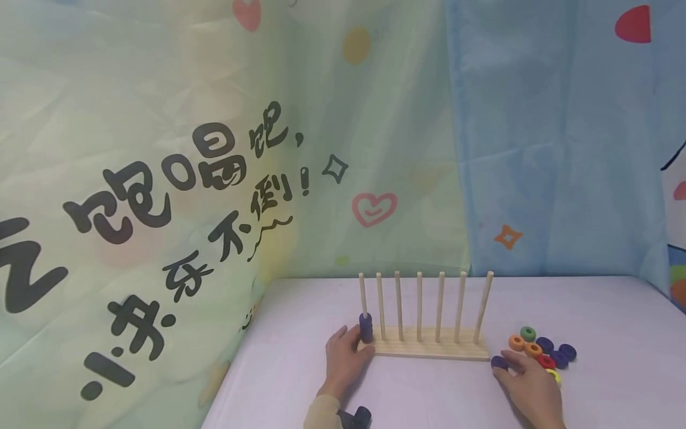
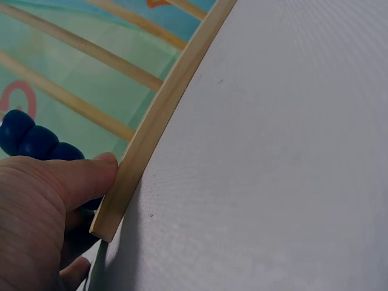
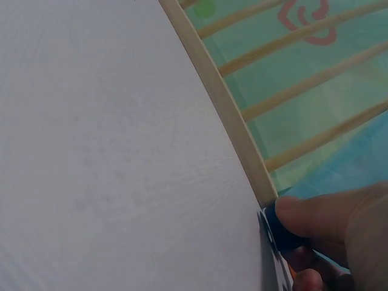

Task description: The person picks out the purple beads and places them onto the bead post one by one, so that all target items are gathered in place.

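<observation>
A wooden peg board with several upright pegs stands on the table. Dark blue ring beads are stacked on its leftmost peg. My left hand grips the board's left end beside that stack, the thumb against the front edge and the other fingers partly hidden behind. Past the board's right end, my right hand pinches a dark blue bead between thumb and fingers. In the right wrist view this bead is low, close by the board's corner.
Loose beads lie right of the board: a green bead, orange beads, a red bead, dark blue beads and a yellow bead partly behind my right hand. Printed curtains hang behind the white-covered table.
</observation>
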{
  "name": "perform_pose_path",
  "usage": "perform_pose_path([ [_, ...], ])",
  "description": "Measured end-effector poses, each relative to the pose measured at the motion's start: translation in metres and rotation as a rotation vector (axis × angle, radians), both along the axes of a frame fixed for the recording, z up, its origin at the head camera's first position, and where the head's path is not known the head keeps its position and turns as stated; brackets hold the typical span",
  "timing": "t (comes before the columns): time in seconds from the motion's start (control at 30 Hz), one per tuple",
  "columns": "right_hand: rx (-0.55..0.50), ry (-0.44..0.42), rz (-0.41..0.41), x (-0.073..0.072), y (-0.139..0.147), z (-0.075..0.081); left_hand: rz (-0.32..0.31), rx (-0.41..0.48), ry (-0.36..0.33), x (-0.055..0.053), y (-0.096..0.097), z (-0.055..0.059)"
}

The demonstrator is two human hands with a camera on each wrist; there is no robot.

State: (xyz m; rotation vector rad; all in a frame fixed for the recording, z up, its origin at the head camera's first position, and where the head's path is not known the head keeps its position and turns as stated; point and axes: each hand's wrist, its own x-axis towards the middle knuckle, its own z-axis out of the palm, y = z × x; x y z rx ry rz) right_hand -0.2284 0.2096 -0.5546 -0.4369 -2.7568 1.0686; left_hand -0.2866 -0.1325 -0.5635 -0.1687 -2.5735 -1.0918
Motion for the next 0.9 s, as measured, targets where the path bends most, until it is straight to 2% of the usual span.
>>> perform_pose_path([
  [0.13, -0.005, -0.025, 0.009, 0.001, 0.000, 0.001, 0.003, 0.011, -0.010, 0.001, 0.000, -0.002],
  [0.27, -0.033, -0.026, -0.036, 0.002, -0.002, 0.001, -0.006, 0.026, -0.036, 0.000, 0.000, -0.002],
  [0.43, -0.083, 0.082, -0.092, 0.004, -0.006, 0.000, -0.024, -0.011, 0.020, -0.001, -0.002, 0.000],
  [0.53, -0.103, 0.124, -0.102, 0.004, -0.009, 0.001, -0.024, -0.019, 0.023, -0.002, -0.004, 0.001],
  [0.67, -0.151, 0.089, -0.092, 0.003, -0.012, 0.001, -0.019, -0.006, -0.025, -0.004, -0.003, 0.001],
  [0.9, -0.234, 0.033, -0.019, 0.006, -0.025, 0.005, -0.012, 0.004, -0.030, -0.003, -0.001, -0.001],
])
